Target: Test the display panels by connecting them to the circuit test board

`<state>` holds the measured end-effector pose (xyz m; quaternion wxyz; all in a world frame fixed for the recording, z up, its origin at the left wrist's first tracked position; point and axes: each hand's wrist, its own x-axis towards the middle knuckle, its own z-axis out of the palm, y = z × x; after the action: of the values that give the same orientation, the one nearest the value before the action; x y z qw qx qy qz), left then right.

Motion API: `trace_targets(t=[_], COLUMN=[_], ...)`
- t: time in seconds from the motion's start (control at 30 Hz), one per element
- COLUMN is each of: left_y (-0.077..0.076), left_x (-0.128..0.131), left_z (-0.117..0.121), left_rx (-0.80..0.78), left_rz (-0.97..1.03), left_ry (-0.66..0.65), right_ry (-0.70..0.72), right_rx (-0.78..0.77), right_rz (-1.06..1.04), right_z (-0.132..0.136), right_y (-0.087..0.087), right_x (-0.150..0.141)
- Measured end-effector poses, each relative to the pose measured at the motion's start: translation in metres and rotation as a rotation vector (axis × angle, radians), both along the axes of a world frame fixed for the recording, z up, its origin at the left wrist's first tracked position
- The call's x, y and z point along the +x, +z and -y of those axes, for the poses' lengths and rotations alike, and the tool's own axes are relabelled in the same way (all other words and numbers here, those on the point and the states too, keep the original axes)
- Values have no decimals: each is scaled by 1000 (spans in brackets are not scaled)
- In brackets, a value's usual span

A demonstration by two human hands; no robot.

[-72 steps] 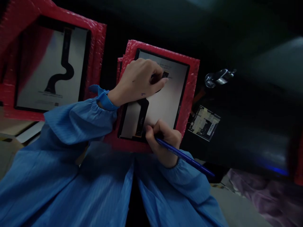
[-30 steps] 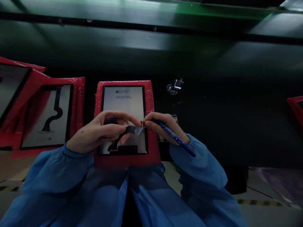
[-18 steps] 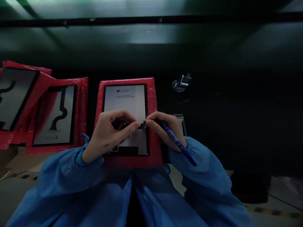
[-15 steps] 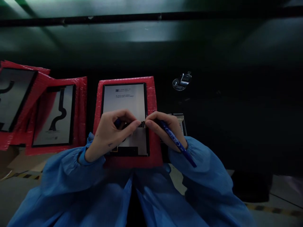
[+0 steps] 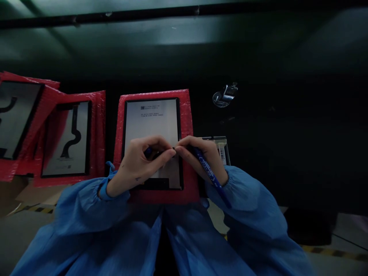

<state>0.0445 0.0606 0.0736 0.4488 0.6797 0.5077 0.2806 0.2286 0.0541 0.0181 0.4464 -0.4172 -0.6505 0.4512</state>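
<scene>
A tablet display panel (image 5: 152, 122) lies back-up in a red bubble-wrap sleeve (image 5: 155, 94), with small black print near its top edge. My left hand (image 5: 138, 166) and my right hand (image 5: 204, 157) meet over its lower half. Fingertips of both hands pinch a black flex cable (image 5: 163, 152), which is mostly hidden by them. My right hand also grips a blue marker pen (image 5: 209, 172). A small blue item shows between my left fingers, too hidden to name.
Two more panels in red bubble wrap (image 5: 67, 138) lie to the left, with black flex cables on them. A metal clip (image 5: 225, 96) sits on the dark bench, and a labelled card (image 5: 221, 149) lies beyond my right hand. Yellow-black floor tape (image 5: 324, 251) runs below.
The head view has levelled from its earlier tilt. My hands have come together over the panel, and the black flex cable, once lying on it, is now pinched and mostly covered by my fingertips.
</scene>
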Motion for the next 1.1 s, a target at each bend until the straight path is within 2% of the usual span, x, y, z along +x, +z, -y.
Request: trace_targets(t=[0.67,1.1], left_y=[-1,-5], left_x=[-3,0], left_z=[-1,-2], left_rx=[17,60], left_rz=[-11,-70], left_ry=[56,3], right_ry=[-10,-16], right_rx=[-30,15], right_rz=[-19,17], right_z=[0,2], right_y=[4,2], right_x=[2,1])
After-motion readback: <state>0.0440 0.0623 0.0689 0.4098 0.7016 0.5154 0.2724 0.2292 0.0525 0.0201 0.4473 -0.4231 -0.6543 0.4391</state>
